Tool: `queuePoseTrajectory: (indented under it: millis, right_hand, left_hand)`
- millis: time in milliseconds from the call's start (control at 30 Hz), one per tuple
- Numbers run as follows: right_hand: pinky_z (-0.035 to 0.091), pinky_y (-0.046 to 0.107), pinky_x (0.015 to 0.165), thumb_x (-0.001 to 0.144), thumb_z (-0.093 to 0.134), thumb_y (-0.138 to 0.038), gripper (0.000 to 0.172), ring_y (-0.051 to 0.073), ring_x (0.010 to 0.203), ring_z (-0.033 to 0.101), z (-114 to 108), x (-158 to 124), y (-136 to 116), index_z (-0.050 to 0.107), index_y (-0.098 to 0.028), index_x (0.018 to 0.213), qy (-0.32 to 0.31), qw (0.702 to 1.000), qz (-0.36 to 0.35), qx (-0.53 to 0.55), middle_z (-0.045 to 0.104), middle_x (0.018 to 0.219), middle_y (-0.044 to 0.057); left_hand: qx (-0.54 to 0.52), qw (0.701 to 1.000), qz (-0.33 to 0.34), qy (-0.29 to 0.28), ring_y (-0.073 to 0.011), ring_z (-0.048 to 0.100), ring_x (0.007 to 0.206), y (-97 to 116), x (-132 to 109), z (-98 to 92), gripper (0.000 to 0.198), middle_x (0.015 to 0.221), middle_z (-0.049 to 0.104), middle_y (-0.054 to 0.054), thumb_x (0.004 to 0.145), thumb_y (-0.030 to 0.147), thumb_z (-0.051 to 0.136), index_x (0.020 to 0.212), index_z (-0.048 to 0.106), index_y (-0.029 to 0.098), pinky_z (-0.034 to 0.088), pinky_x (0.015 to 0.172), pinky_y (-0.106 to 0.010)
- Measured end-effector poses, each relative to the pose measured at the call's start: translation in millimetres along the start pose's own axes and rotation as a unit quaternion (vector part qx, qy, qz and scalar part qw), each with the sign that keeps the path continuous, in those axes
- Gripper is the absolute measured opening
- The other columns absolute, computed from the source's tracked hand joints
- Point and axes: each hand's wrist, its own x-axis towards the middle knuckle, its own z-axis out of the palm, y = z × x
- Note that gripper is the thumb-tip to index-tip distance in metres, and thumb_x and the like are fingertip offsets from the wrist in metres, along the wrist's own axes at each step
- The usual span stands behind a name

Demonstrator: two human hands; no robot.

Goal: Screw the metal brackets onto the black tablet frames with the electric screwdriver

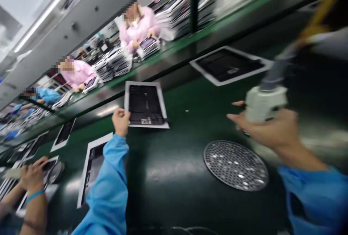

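Two hands at work: the left hand (pixel 121 122) pinches the edge of a black tablet panel (pixel 145 104), likely steadying it on the desk (pixel 174 198), while the right hand (pixel 268 130), off to its side, grips a hanging electric screwdriver (pixel 266 101).

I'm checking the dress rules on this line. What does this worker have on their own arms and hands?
Both arms are in loose, light-blue work-smock sleeves. The left sleeve reaches the wrist, while the right sleeve ends further up the forearm. The left hand and right hand are bare, with no gloves.
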Motion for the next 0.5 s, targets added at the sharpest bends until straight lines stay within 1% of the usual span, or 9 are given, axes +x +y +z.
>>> queuePoseTrajectory:
  millis: [67,100,200,267,300,367,400,433,500]
  right_hand:
    - [0.048,0.035,0.064,0.071,0.076,-0.026,0.018,0.015,0.057,0.06,1.7,3.1,-5.9,0.072,-0.014,0.084,-0.027,0.999,0.04,0.006,0.065,0.064,0.009]
    - [0.048,0.034,0.064,0.069,0.076,-0.021,0.019,0.015,0.057,0.06,4.8,5.1,-9.4,0.072,-0.014,0.086,-0.031,0.998,0.047,0.017,0.065,0.063,0.008]
    - [0.047,0.031,0.06,0.068,0.072,-0.022,0.024,0.016,0.055,0.059,13.5,9.8,-16.5,0.07,-0.012,0.089,-0.038,0.998,0.029,0.043,0.064,0.06,0.006]
    - [0.045,0.029,0.055,0.067,0.07,-0.027,0.025,0.016,0.053,0.057,16.4,10.6,-17.9,0.068,-0.012,0.087,-0.042,0.998,0.012,0.053,0.063,0.059,0.004]
    - [0.045,0.028,0.053,0.066,0.068,-0.028,0.025,0.016,0.053,0.057,17.2,10.5,-18.5,0.067,-0.013,0.086,-0.043,0.998,0.004,0.056,0.063,0.06,0.003]
    - [0.045,0.028,0.053,0.066,0.067,-0.03,0.024,0.017,0.055,0.058,18.7,10.0,-21.1,0.065,-0.013,0.084,-0.04,0.998,-0.01,0.056,0.064,0.063,0.003]
    - [0.046,0.028,0.055,0.068,0.065,-0.03,0.021,0.018,0.058,0.06,19.6,10.2,-23.0,0.064,-0.013,0.081,-0.056,0.996,-0.019,0.064,0.065,0.065,0.004]
    - [0.047,0.028,0.059,0.069,0.063,-0.027,0.021,0.018,0.063,0.062,20.7,10.8,-25.2,0.064,-0.013,0.085,-0.072,0.994,-0.03,0.08,0.067,0.072,0.006]
    - [0.049,0.026,0.065,0.069,0.063,-0.024,0.024,0.017,0.071,0.065,23.3,13.1,-29.3,0.065,-0.014,0.091,-0.072,0.995,-0.038,0.066,0.07,0.082,0.006]
  left_hand:
    - [0.035,0.999,0.004,0.012,-0.0075,0.052,0.053,2.7,34.7,-0.4,0.025,0.062,0.055,0.006,0.069,0.016,0.057,0.093,0.052,0.016,0.042,0.057,-0.018]
    - [0.059,0.998,0.002,0.02,-0.009,0.056,0.057,2.4,48.6,-3.2,0.031,0.067,0.058,0.003,0.07,0.016,0.058,0.101,0.052,0.015,0.045,0.059,-0.02]
    - [0.145,0.989,-0.007,0.021,-0.0181,0.066,0.076,-4.7,72.3,-18.3,0.053,0.087,0.067,-0.008,0.068,0.022,0.066,0.118,0.051,0.011,0.052,0.071,-0.03]
    - [0.207,0.978,-0.007,0.0,-0.0273,0.066,0.093,-11.7,74.1,-28.0,0.061,0.097,0.069,-0.015,0.061,0.026,0.074,0.116,0.056,0.009,0.051,0.085,-0.04]
    - [0.232,0.973,-0.001,-0.018,-0.031,0.065,0.1,-15.0,72.5,-31.1,0.058,0.1,0.069,-0.016,0.059,0.029,0.075,0.112,0.059,0.009,0.049,0.092,-0.043]
    - [0.269,0.961,0.017,-0.063,-0.0363,0.062,0.11,-20.9,68.7,-31.8,0.045,0.1,0.071,-0.016,0.06,0.034,0.073,0.098,0.066,0.012,0.043,0.101,-0.049]
    - [0.282,0.955,0.026,-0.086,-0.0391,0.06,0.111,-23.6,67.9,-28.7,0.04,0.097,0.072,-0.015,0.06,0.037,0.072,0.092,0.068,0.014,0.04,0.102,-0.052]
    - [0.301,0.946,0.04,-0.112,-0.0411,0.06,0.111,-26.0,68.0,-22.6,0.039,0.094,0.073,-0.015,0.061,0.042,0.071,0.088,0.07,0.015,0.04,0.102,-0.054]
    - [0.389,0.896,0.125,-0.172,-0.0385,0.065,0.101,-29.2,69.7,-0.5,0.045,0.092,0.074,-0.013,0.066,0.055,0.061,0.09,0.072,0.018,0.048,0.093,-0.049]
